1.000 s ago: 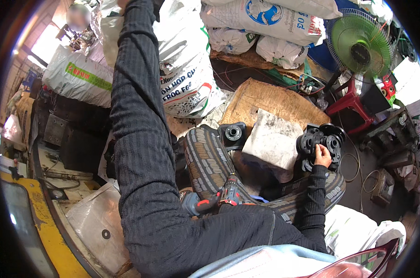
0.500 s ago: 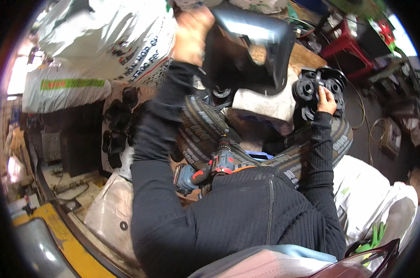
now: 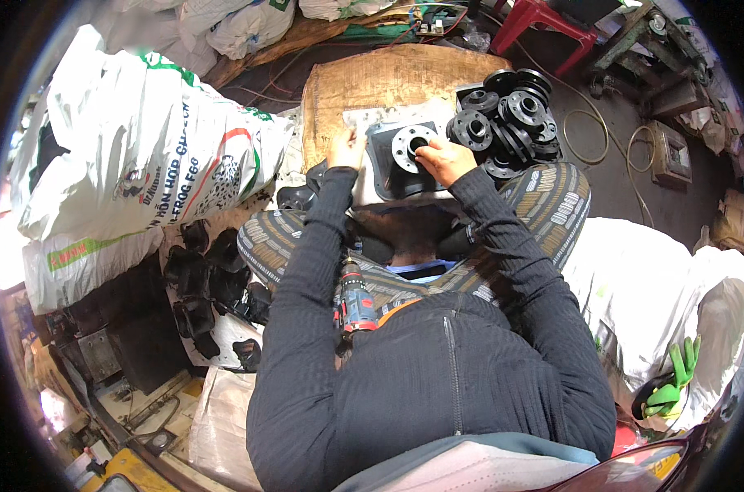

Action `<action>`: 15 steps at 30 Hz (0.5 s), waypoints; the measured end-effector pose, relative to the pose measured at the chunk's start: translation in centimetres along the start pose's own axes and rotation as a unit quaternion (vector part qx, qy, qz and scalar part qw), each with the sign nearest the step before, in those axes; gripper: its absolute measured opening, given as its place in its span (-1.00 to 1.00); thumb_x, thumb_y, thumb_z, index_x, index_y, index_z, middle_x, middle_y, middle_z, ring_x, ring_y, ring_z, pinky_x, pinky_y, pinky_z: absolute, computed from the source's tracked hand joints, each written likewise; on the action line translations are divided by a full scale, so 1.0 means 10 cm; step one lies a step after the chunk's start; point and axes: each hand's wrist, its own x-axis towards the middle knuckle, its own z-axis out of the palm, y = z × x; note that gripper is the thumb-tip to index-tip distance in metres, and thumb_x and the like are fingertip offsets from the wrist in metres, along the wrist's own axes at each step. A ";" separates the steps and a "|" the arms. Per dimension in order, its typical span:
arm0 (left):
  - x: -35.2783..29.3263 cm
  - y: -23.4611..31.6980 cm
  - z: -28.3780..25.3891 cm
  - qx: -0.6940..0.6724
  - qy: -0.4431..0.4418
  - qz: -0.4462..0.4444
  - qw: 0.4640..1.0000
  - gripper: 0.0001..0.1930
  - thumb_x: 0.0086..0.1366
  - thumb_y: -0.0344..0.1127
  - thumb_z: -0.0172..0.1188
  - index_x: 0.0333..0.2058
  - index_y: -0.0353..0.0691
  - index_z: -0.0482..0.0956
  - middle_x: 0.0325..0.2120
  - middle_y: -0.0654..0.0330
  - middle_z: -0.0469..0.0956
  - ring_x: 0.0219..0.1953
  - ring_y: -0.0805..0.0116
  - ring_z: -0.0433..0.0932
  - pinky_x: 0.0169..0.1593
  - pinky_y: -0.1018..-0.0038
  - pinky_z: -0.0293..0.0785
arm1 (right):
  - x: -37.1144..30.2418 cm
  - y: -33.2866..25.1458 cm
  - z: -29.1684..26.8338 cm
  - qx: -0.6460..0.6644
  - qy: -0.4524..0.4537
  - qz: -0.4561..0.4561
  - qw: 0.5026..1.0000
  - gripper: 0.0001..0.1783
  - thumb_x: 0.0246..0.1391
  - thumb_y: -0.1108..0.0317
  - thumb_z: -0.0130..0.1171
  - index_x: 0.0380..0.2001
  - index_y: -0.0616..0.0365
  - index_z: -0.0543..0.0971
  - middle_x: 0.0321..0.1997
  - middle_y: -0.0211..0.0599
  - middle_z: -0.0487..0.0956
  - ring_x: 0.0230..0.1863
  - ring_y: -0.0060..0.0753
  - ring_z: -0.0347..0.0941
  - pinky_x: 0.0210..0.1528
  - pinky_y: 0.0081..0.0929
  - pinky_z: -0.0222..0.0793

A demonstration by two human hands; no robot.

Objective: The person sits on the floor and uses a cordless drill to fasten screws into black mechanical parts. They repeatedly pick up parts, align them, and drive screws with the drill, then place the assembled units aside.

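Red stool [image 3: 559,26] on dark floor [image 3: 581,133]

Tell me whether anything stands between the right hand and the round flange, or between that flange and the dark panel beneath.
Nothing visible does. The right hand touches the round flange near its centre, and the flange shows over the dark panel. The pile of black flanges lies to the right.

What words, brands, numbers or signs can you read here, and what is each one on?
I don't copy wording or brands, but here is where print shows:
Big sack: large dark lettering, a dark picture and a red curved stripe.
Lower sack: print on a green band, too blurred to read.
Trousers: grey letter-like pattern.
Drill: any marks too small to read.
Flange: no lettering I can make out.
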 end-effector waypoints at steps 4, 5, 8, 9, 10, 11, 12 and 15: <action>-0.46 0.31 -0.44 -0.034 -0.060 -0.028 0.997 -0.52 0.21 -0.23 0.19 0.04 -0.37 0.41 -0.15 0.05 0.53 -0.14 0.35 0.51 -0.06 0.49 0.42 | -0.09 0.22 0.19 -0.006 -0.034 -0.009 0.999 -0.87 -0.02 0.25 0.16 -0.36 -0.06 0.57 -0.46 -0.37 0.43 -0.44 -0.27 0.47 -0.47 -0.35 0.40; -0.56 0.19 -0.50 -0.062 -0.056 -0.041 0.996 -0.53 0.21 -0.22 0.19 0.04 -0.34 0.42 -0.16 0.09 0.54 -0.17 0.39 0.52 -0.10 0.52 0.43 | -0.05 0.18 0.19 0.008 -0.033 -0.013 0.999 -0.87 -0.01 0.27 0.14 -0.35 -0.06 0.58 -0.46 -0.37 0.44 -0.43 -0.25 0.48 -0.47 -0.35 0.40; -0.80 0.29 -0.51 -0.086 -0.091 -0.108 0.986 -0.57 0.22 -0.20 0.19 0.04 -0.23 0.45 -0.20 0.23 0.55 -0.31 0.56 0.52 -0.36 0.61 0.41 | 0.00 0.12 0.23 0.009 -0.038 -0.011 0.999 -0.86 -0.01 0.27 0.14 -0.34 -0.06 0.58 -0.45 -0.36 0.44 -0.43 -0.23 0.48 -0.47 -0.34 0.40; -0.82 0.41 -0.48 -0.094 -0.096 -0.100 0.986 -0.59 0.22 -0.21 0.18 0.03 -0.22 0.47 -0.22 0.24 0.56 -0.32 0.56 0.51 -0.37 0.61 0.41 | -0.01 0.13 0.22 0.005 -0.034 -0.016 0.999 -0.85 0.00 0.27 0.13 -0.31 -0.06 0.59 -0.44 -0.36 0.45 -0.44 -0.24 0.48 -0.47 -0.34 0.40; -0.86 0.56 -0.47 -0.099 -0.099 -0.094 0.986 -0.60 0.22 -0.22 0.18 0.01 -0.21 0.48 -0.24 0.24 0.56 -0.33 0.56 0.51 -0.37 0.62 0.42 | 0.00 0.12 0.24 0.019 -0.039 -0.012 0.999 -0.83 0.00 0.27 0.14 -0.29 -0.05 0.59 -0.44 -0.35 0.45 -0.43 -0.23 0.47 -0.46 -0.32 0.41; -0.88 0.65 -0.47 -0.082 -0.084 -0.058 0.991 -0.62 0.21 -0.23 0.19 0.00 -0.19 0.49 -0.25 0.24 0.56 -0.33 0.56 0.51 -0.36 0.61 0.42 | 0.02 0.08 0.21 0.049 -0.043 0.014 0.998 -0.80 0.01 0.24 0.13 -0.26 -0.04 0.59 -0.41 -0.31 0.48 -0.39 -0.19 0.49 -0.39 -0.30 0.43; -0.89 0.73 -0.45 -0.064 -0.069 -0.022 0.995 -0.63 0.21 -0.24 0.19 -0.01 -0.17 0.50 -0.27 0.24 0.56 -0.33 0.56 0.51 -0.35 0.61 0.43 | 0.01 0.05 0.16 0.080 -0.046 0.039 0.995 -0.76 0.02 0.21 0.11 -0.23 -0.03 0.58 -0.39 -0.27 0.51 -0.35 -0.15 0.51 -0.32 -0.28 0.46; -0.90 1.39 -0.52 -0.083 -0.078 0.056 0.992 -0.66 0.17 -0.26 0.22 -0.05 -0.11 0.53 -0.31 0.25 0.55 -0.30 0.48 0.52 -0.26 0.54 0.45 | -0.11 0.01 0.13 0.464 0.097 0.250 0.844 -0.61 0.11 0.11 0.15 -0.08 0.11 0.55 -0.56 -0.47 0.48 -0.48 -0.46 0.45 -0.44 -0.52 0.39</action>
